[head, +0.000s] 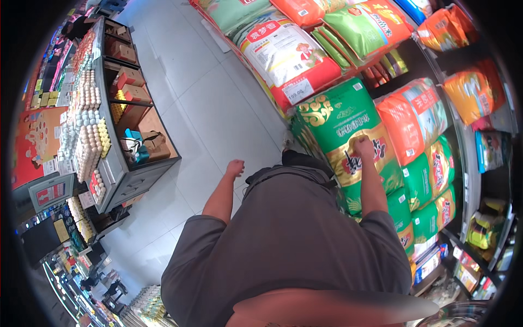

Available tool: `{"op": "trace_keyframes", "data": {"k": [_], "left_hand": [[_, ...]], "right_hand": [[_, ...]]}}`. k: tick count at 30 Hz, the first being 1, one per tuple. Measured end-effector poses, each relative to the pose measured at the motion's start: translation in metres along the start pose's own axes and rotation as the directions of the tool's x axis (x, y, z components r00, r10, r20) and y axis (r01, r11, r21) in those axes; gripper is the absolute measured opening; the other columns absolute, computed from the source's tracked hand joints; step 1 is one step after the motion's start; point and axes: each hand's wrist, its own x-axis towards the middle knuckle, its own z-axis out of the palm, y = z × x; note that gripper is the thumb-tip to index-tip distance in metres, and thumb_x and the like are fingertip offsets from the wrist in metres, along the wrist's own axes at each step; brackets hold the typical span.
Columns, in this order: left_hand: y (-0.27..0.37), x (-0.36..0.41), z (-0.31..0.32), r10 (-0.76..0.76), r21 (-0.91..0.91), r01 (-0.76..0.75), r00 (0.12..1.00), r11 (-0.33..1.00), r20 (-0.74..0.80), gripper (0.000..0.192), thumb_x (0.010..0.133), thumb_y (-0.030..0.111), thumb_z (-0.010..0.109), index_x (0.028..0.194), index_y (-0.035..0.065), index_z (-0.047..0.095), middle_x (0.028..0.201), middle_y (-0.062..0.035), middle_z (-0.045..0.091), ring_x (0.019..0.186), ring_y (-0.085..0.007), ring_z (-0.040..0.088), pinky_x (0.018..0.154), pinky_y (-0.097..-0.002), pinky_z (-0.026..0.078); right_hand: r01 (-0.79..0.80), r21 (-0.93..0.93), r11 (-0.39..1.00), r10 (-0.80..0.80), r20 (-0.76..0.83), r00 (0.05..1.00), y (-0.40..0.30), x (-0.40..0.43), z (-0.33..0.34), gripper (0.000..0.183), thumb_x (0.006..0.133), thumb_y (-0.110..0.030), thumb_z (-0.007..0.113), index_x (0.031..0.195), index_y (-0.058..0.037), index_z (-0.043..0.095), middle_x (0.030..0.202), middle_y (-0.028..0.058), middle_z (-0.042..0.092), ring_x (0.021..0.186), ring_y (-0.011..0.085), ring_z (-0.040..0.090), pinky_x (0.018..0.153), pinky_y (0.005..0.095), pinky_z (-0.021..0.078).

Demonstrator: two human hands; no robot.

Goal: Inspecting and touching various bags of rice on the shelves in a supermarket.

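My left hand [235, 168] hangs over the grey tiled floor beside my body. Its fingers are curled in and nothing shows in them. On the other side, my right hand [363, 145] is loosely closed above a large green and gold rice bag [335, 122], the top one of a stack. Whether the hand touches that bag is hard to tell from above. No object is visible in its fingers. Just ahead lies a white and red rice bag [286, 55] with a price tag [298, 90] at its near edge.
Egg trays [89, 141] are piled on a grey stand [135, 180] at left, with cartons [137, 93] in its cubbies. Shelves at right hold orange bags [470, 94]; an orange-red rice bag [412, 118] lies beside the green stack. Floor tiles [212, 110] run between. A person [77, 28] stands far left.
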Motion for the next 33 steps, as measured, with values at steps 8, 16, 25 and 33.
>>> {"op": "trace_keyframes", "data": {"k": [8, 16, 25, 33], "left_hand": [[0.140, 0.012, 0.000, 0.305, -0.093, -0.307, 0.952, 0.947, -0.035, 0.030, 0.085, 0.024, 0.053, 0.108, 0.0084, 0.064, 0.085, -0.0055, 0.066, 0.070, -0.0143, 0.061, 0.055, -0.0286, 0.050], [0.089, 0.065, -0.041, 0.365, 0.201, -0.318, 0.888, 0.927, -0.280, 0.029, 0.082, 0.016, 0.051, 0.104, 0.0051, 0.066, 0.082, -0.0105, 0.068, 0.072, -0.0175, 0.065, 0.058, -0.0306, 0.051], [0.092, 0.043, -0.089, -0.145, -0.287, 0.074, 0.961, 0.955, -0.236, 0.030, 0.085, 0.022, 0.054, 0.108, 0.0050, 0.063, 0.090, -0.0113, 0.066, 0.073, -0.0225, 0.064, 0.059, -0.0375, 0.053], [0.166, 0.102, -0.157, -0.087, -0.296, 0.038, 0.984, 0.955, -0.156, 0.032, 0.088, 0.024, 0.052, 0.113, 0.0067, 0.059, 0.096, -0.0109, 0.064, 0.075, -0.0228, 0.063, 0.062, -0.0391, 0.053]], "right_hand": [[-0.104, -0.099, 0.990, 0.104, -0.010, 0.995, -0.076, 0.042, 0.007, 0.046, 0.078, -0.039, 0.049, 0.097, -0.0012, 0.067, 0.100, 0.0224, 0.065, 0.093, 0.0393, 0.063, 0.081, 0.0468, 0.0496], [0.056, -0.065, 0.996, -0.057, -0.022, 0.998, -0.132, 0.068, 0.024, 0.020, 0.065, -0.018, 0.056, 0.079, -0.0092, 0.067, 0.085, 0.0178, 0.067, 0.081, 0.0383, 0.064, 0.070, 0.0462, 0.0508], [0.235, 0.270, 0.934, -0.226, -0.062, 0.972, -0.231, 0.134, 0.086, 0.009, 0.065, -0.013, 0.056, 0.065, -0.0036, 0.054, 0.064, 0.0196, 0.055, 0.058, 0.0336, 0.052, 0.057, 0.0441, 0.0418], [0.294, 0.239, 0.925, -0.320, 0.080, 0.944, -0.333, 0.177, 0.139, 0.014, 0.068, -0.015, 0.053, 0.075, -0.0048, 0.060, 0.078, 0.0215, 0.062, 0.077, 0.0374, 0.062, 0.070, 0.0436, 0.0482]]}}
